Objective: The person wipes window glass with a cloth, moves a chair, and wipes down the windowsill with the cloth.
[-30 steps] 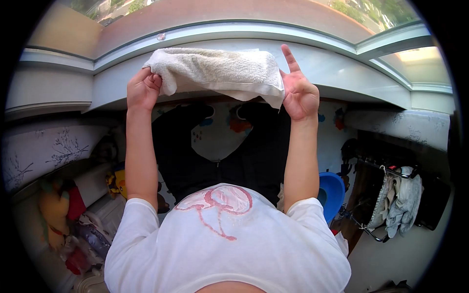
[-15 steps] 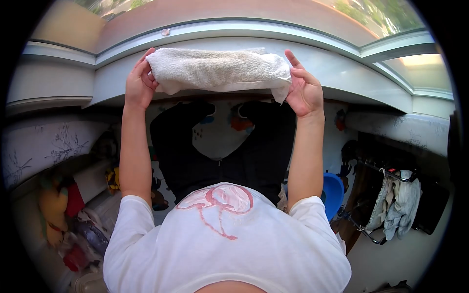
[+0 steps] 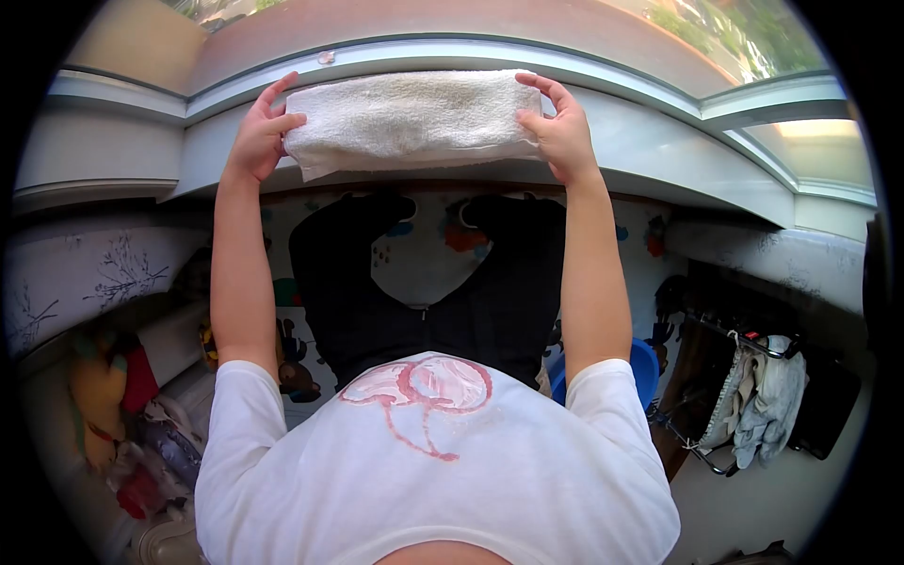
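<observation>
A white terry towel [image 3: 410,121], folded into a long band, is stretched between my two hands at the window sill [image 3: 650,151]. My left hand [image 3: 264,132] is at its left end, with the thumb on the towel's edge and the index finger pointing up. My right hand [image 3: 557,127] pinches the right end between thumb and fingers. The towel's lower left corner hangs down a little.
A blue basin [image 3: 644,369] is partly behind my right arm. At the right, grey and white cloths [image 3: 774,400] hang on a black rack. Soft toys [image 3: 99,395] and bags lie at the left. The window frame [image 3: 452,51] runs behind the sill.
The towel has been straightened, raised slightly and pulled flatter. My right hand has moved up and left and closed its thumb and fingers on the end. My left thumb now lies against the towel.
</observation>
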The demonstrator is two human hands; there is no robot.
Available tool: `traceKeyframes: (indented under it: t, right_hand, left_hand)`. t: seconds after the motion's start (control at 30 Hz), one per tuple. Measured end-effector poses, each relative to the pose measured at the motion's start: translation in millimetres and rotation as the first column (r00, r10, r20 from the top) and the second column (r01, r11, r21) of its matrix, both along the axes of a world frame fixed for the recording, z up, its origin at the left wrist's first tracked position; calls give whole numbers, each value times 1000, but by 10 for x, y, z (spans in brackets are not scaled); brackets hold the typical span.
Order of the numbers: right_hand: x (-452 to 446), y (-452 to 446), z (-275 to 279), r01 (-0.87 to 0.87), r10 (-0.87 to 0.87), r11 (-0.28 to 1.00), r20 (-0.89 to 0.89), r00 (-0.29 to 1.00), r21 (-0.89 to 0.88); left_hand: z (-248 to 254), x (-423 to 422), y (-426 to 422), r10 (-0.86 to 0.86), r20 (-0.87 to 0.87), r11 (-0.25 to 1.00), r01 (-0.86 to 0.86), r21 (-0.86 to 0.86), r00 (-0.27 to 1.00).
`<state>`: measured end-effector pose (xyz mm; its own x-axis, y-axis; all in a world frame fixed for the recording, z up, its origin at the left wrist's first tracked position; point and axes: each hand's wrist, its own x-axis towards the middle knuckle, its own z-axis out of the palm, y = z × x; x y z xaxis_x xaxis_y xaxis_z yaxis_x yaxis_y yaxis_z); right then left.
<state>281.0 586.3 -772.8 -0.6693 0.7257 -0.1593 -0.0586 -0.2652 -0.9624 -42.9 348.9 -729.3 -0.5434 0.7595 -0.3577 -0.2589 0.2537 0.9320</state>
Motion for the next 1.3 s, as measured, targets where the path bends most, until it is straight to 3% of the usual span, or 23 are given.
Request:
traceKeyframes:
  t: [0.07, 0.13, 0.27, 0.33, 0.37, 0.43, 0.47, 0.57, 0.67, 0.73, 0.8, 0.83, 0.87, 1.07, 1.3]
  right_hand:
    - [-35, -5, -92, -13, 10, 999, 70, 998, 36]
    - [-54, -7, -149, -36, -2, 980, 189, 982, 195]
    - [-103, -11, -275, -24, -212, 786, 305, 928, 618]
    - [-98, -64, -240, -7, -294, 758, 351, 889, 652]
    - [-94, -116, -195, 0, -334, 744, 371, 866, 668]
    - [-98, -250, -106, -65, -537, 481, 353, 766, 874]
    - [-132, -302, -76, -118, -629, 331, 312, 712, 936]
    - [-342, -447, -32, -65, -576, 258, 207, 790, 964]
    - [-549, -497, -204, -75, -487, 317, 230, 843, 946]
    - [-619, -474, -425, -150, -419, 368, 307, 854, 918]
    - [-588, -525, -589, -248, -432, 296, 361, 826, 922]
    - [-578, -528, -597, -296, -442, 261, 386, 809, 919]
    - [-568, -510, -606, -375, -419, 327, 488, 765, 868]
    - [-378, -432, -557, -463, -370, 433, 621, 690, 773]
    - [418, 103, -608, -486, -471, 506, 700, 536, 713]
  left_hand:
    - [-56, -79, -8, -27, 12, 998, 28, -52, 1000]
    - [-79, -137, -4, -38, 36, 995, 42, -89, 999]
    - [21, -56, 63, -106, -209, 923, 18, -385, 972]
    - [131, 23, 84, -193, -344, 824, -38, -565, 919]
    - [45, -25, 29, -261, -567, 813, -140, -566, 781]
    - [-207, -154, -134, -378, -858, 809, -327, -489, 348]
    - [-23, 117, -84, -292, -885, 837, -352, -420, 362]
    - [-33, 647, 45, -171, -979, 957, -216, -192, 112]
    - [-301, 887, 219, -200, -969, 965, -139, -220, 146]
    - [-640, 814, 284, -338, -937, 906, -239, -350, 92]
    - [-851, 797, 290, -444, -891, 845, -289, -451, 93]
    - [-851, 809, 298, -453, -888, 841, -294, -454, 77]
    - [-852, 822, 302, -463, -884, 838, -296, -459, 60]
    - [-784, 952, 422, -543, -840, 807, -273, -523, 4]
    - [-887, 1739, 1079, -512, -859, 851, -133, -508, 0]
